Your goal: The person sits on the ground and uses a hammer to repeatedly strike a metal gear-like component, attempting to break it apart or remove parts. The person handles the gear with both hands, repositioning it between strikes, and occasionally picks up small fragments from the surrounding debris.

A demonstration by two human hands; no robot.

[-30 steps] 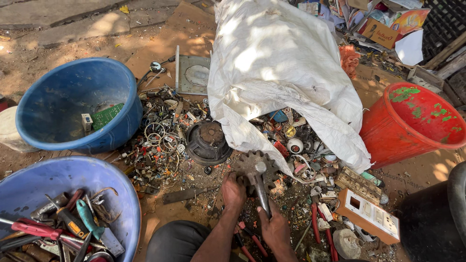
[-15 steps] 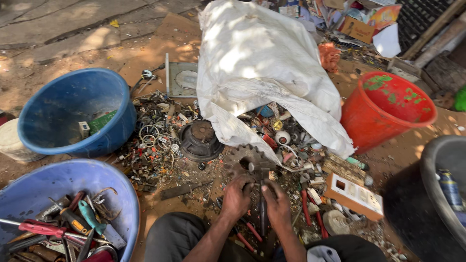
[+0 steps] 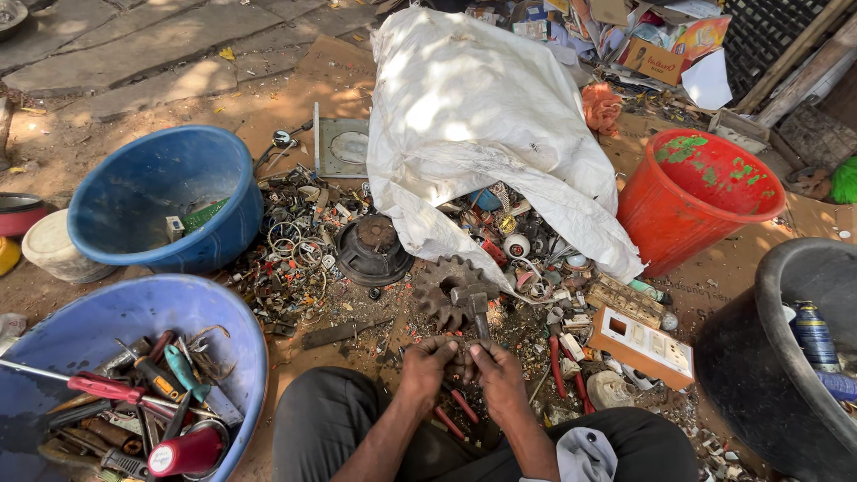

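Item: small dark metal piece (image 3: 461, 355), held between both hands just below the rusty gear (image 3: 446, 287); details too small to tell.
Left hand (image 3: 427, 361): fingers curled and pinching the piece from its left side.
Right hand (image 3: 498, 372): fingertips pressed together on the piece's right end.
Handling: judged stiff, light, probably gritty with rust; best gripped at both ends with fingertips, as a loose pinch could let it slip.
Gear: toothed, heavy-looking, lay flat on the ground, a hammer-like tool (image 3: 474, 306) resting across it.
Left of gear: round black speaker part (image 3: 371, 251), then tangled rings and scrap (image 3: 290, 254).
Above gear: white sack (image 3: 473, 116) spilling oddments.
Right of gear: white switch plate (image 3: 644, 344), red bucket (image 3: 705, 201).
Far left of gear: blue tub (image 3: 161, 192); nearer blue tub of tools (image 3: 62, 321).
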